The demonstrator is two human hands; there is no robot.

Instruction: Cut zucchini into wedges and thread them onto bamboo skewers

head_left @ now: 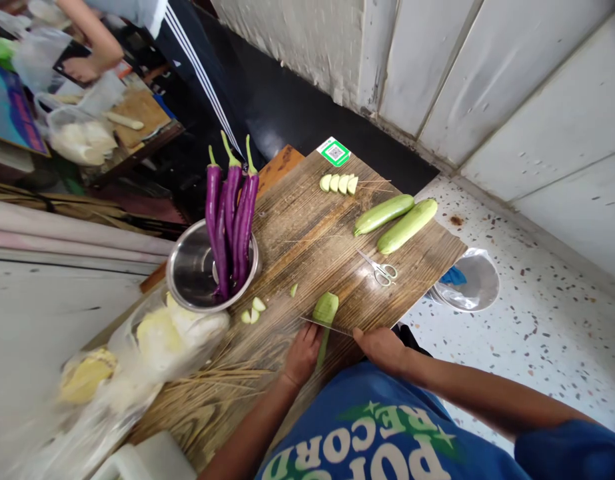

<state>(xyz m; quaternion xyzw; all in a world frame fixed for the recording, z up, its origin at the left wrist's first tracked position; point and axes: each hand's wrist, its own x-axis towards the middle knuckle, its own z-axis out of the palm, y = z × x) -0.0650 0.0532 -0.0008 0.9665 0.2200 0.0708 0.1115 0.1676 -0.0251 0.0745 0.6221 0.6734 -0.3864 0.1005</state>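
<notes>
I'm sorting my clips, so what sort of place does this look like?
Probably a small eatery's food prep area, though I can't be sure: a knife is at a zucchini, eggplants stand in a metal bowl, and a QR code card lies on the table.

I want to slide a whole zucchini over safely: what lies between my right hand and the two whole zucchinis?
In the head view, a pair of scissors lies on the wooden tabletop between your right hand and the two whole zucchinis.
</notes>
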